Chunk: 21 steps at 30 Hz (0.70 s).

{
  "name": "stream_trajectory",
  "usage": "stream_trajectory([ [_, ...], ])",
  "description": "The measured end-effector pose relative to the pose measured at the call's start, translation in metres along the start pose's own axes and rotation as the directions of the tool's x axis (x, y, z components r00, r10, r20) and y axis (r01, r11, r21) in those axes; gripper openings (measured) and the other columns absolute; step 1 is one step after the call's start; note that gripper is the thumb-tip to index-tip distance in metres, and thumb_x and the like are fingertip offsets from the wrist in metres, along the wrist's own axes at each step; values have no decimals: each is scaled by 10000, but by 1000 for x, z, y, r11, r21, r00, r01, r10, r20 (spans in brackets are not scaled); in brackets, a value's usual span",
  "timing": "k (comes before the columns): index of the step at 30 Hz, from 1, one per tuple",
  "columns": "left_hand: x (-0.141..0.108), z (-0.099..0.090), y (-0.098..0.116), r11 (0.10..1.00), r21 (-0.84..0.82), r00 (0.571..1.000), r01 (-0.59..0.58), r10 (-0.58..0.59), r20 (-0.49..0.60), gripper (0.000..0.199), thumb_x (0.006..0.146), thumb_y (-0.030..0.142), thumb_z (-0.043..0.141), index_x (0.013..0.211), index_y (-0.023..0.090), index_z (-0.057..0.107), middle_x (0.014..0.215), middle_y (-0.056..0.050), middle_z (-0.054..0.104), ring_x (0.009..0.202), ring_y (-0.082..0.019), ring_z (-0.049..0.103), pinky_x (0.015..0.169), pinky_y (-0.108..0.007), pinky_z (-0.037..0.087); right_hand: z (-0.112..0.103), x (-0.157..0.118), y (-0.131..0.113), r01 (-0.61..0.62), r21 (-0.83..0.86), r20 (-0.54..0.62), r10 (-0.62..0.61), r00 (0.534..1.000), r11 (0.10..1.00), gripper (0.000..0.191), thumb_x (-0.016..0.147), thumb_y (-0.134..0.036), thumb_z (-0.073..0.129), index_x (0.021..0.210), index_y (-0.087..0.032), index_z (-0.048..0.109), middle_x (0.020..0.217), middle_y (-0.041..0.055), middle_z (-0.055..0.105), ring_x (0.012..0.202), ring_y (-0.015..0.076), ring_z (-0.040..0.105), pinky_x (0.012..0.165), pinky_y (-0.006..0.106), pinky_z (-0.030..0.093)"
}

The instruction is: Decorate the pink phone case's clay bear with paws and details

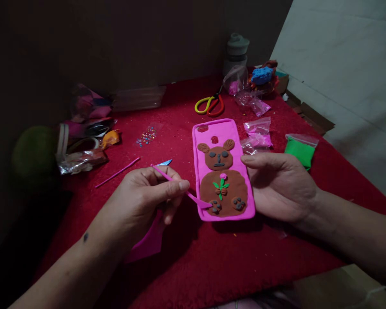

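A pink phone case (pixel 238 133) is coated in clay and carries a brown bear (pixel 209 182) with dark eyes, nose and mouth, two dotted paws and a pink flower with green leaves. My right hand (pixel 278 184) supports the case from its right edge, thumb on top and the other fingers partly hidden beneath. Between thumb and fingers my left hand (pixel 148 199) pinches a thin pink tool (pixel 194 198). The tool's flat, pointed tip lies over the bear's lower left paw; whether it touches the clay I cannot tell.
Red and yellow scissors (pixel 215 105) lie behind the case. Pink clay bags (pixel 257 133) and a green clay bag (pixel 300 150) are at right, a bottle (pixel 237 53) at the back. Another pink stick (pixel 117 172), small gems (pixel 147 136) and assorted packets (pixel 83 161) lie left on the red cloth (pixel 231 266).
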State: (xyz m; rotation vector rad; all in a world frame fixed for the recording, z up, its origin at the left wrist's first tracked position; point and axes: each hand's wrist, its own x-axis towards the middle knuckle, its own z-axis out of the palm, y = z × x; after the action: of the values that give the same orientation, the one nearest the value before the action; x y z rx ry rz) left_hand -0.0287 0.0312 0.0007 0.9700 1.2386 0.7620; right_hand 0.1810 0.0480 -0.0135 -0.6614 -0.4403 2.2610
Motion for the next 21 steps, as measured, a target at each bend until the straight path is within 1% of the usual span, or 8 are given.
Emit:
stream_trajectory([
  [4,0,-3,1,1000,3,999,7,-7,38,239,751,249,703,566,148,590,386,32,505,312,-46,403,321,-139,267,-1,0,-1,-3,4,-6,3,1000,1000,440,756,-193,505,1188,-147,577,1093,106,691,1103,265,617,1069,531,378],
  [8,0,-6,3,999,-33,999,3,-2,37,244,758,220,686,552,145,577,399,38,501,303,-39,407,313,-134,258,-1,0,-1,-3,30,-10,3,1000,1000,447,750,-180,512,1191,-148,575,1099,106,689,1111,261,613,1075,529,373],
  [13,-1,-4,3,1000,-16,999,-1,1,46,226,769,217,686,573,145,600,387,38,501,311,-35,408,324,-127,266,1,1,0,4,79,-62,1,998,997,449,748,-152,493,1188,-139,581,1064,104,705,1116,262,613,1077,527,374],
  [17,-1,-4,0,1000,-18,998,-10,11,58,238,775,215,692,568,144,598,381,31,518,320,-36,420,336,-121,279,2,1,0,3,94,-58,3,998,996,442,752,-139,492,1185,-131,583,1053,103,711,1115,258,616,1087,520,369],
  [21,-1,-3,0,1000,-12,1000,-1,1,20,223,769,213,697,579,144,603,380,32,518,318,-41,435,347,-121,304,1,-1,0,-1,97,-36,4,999,995,439,757,-136,500,1188,-126,583,1048,101,713,1107,259,623,1091,522,363],
])
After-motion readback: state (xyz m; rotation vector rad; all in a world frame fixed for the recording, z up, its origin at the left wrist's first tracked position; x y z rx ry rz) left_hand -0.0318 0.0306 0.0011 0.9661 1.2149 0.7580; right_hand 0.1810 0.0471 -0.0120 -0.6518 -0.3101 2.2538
